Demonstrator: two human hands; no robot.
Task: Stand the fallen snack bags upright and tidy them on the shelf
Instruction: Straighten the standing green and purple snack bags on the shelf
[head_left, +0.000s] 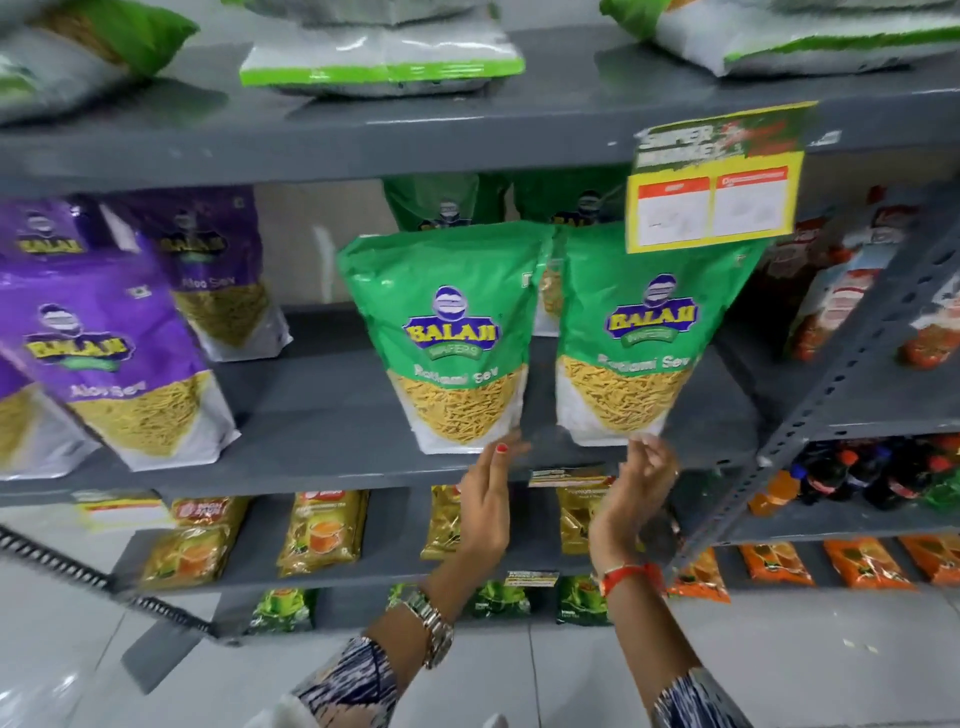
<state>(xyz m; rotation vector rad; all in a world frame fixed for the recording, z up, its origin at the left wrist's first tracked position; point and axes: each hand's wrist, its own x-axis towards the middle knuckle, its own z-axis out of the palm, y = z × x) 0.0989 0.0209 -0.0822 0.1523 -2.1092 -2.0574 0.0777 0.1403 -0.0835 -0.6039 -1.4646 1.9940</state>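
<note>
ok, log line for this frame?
left hand: open, below left green Balaji sev bag | right hand: open, below right green bag | both bags upright, grey metal shelf

A shop — grey metal shelves (363, 150) stocked with rows of packaged snack bags (457, 338), a yellow price tag (714, 202) hanging, bottled drinks (852, 478) alongside.

The two green snack bags (447, 338) (644, 332) at the front carry the logo "BALAJI WAFERS" and, under it, "Ratlami Sev". The purple bags (119, 358) at left show "BALAJI" and "Aloo Sev". The yellow hanging sign (714, 176) reads "SUPER MARKET"; its smaller print is too blurred to read.
</note>
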